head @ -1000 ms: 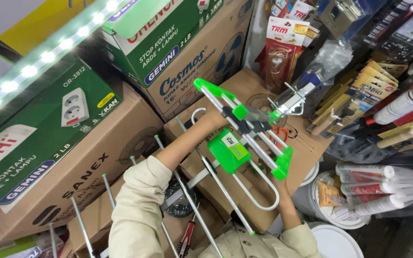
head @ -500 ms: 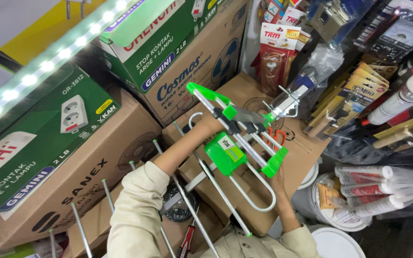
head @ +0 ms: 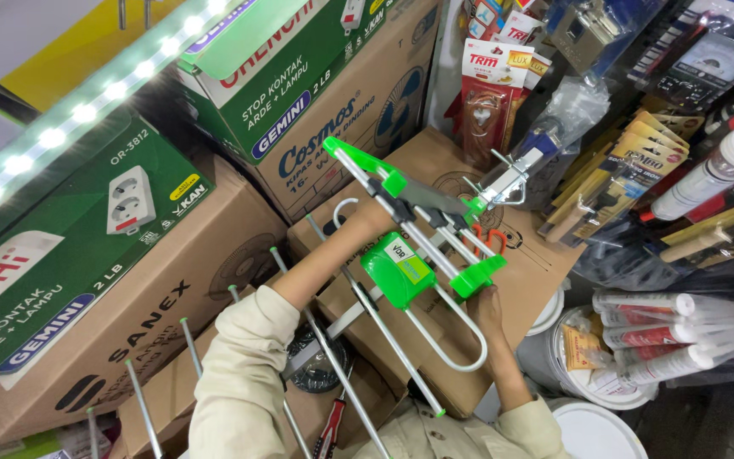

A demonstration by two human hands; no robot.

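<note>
At the far left sat two green boxes (head: 61, 255), one lower and one higher up (head: 273, 76), over plain brown cartons (head: 155, 331); I counted at least four of those cartons. Loose metal rods (head: 193, 348) leaned against them, about four in view. The left hand (head: 367, 223) reached up behind the antenna (head: 418, 255), and whether its fingers were closed on the frame could not be told, since the frame hid them. The single antenna hung in the air in front of the middle carton, tilted, with green plastic brackets, a green box at its middle and thin aluminium tubes running to a loop. It looked light but awkward: stiff along the boom, its thin tubes easily bent, the plastic ends likely brittle. The boom or the green box seemed the safest places to take hold of. The right hand (head: 488, 308) was clamped on the lower green bracket. Further right stood two white pails (head: 592, 429) and about four sealant tubes (head: 647, 336).
</note>
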